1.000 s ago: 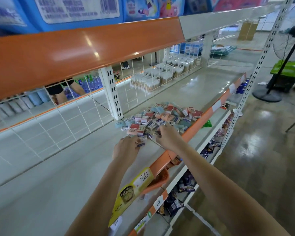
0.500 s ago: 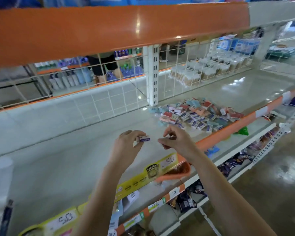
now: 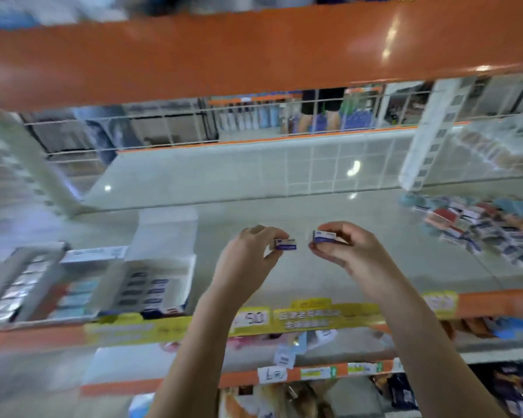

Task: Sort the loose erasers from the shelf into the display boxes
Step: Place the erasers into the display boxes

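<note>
My left hand [image 3: 248, 254] pinches a small white-and-purple eraser [image 3: 285, 244] above the grey shelf [image 3: 284, 212]. A second eraser of the same kind [image 3: 325, 236] is pinched in my right hand [image 3: 344, 250], a little to the right of the first. The two erasers are held close together, apart from each other. The pile of loose erasers [image 3: 480, 227] lies at the right of the shelf. An open display box with rows of purple erasers [image 3: 151, 285] stands at the left, with another display box [image 3: 43, 285] beside it. The picture is blurred.
An orange shelf beam [image 3: 254, 46] runs overhead. A white upright post [image 3: 435, 134] stands at the back right, with wire mesh behind the shelf. Yellow price labels [image 3: 308, 316] line the shelf's front edge. Packaged goods fill the lower shelves. A person's legs show beyond the mesh.
Both hands left the pile and moved left along the shelf, each holding an eraser. The view swung left, so the display boxes have come into sight.
</note>
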### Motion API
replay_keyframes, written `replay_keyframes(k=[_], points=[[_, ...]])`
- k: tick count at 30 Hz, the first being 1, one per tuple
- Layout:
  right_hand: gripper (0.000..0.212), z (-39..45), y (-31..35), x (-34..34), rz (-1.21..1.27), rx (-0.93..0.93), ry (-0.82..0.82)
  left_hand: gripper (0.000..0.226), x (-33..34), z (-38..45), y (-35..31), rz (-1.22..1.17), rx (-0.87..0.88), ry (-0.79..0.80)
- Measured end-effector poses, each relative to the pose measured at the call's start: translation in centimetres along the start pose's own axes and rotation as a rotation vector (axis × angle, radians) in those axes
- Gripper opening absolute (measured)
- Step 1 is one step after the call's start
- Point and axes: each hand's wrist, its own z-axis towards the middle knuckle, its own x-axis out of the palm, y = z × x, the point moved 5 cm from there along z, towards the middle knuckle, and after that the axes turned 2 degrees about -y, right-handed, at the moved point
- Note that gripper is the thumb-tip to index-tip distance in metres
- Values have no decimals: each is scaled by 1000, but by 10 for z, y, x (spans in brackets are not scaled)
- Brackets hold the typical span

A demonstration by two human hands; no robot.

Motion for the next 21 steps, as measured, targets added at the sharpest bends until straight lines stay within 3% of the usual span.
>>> replay_keyframes(k=[4, 12, 21], points=[[17, -5, -3, 68, -119, -53, 64, 26, -41, -17, 46, 8, -35, -24], [14, -1, -28, 202, -652, -291, 131, 30, -115, -42, 144, 121, -85, 32], [15, 3, -66, 263, -1169, -392, 121, 27, -137, -56, 206, 204, -18, 108]])
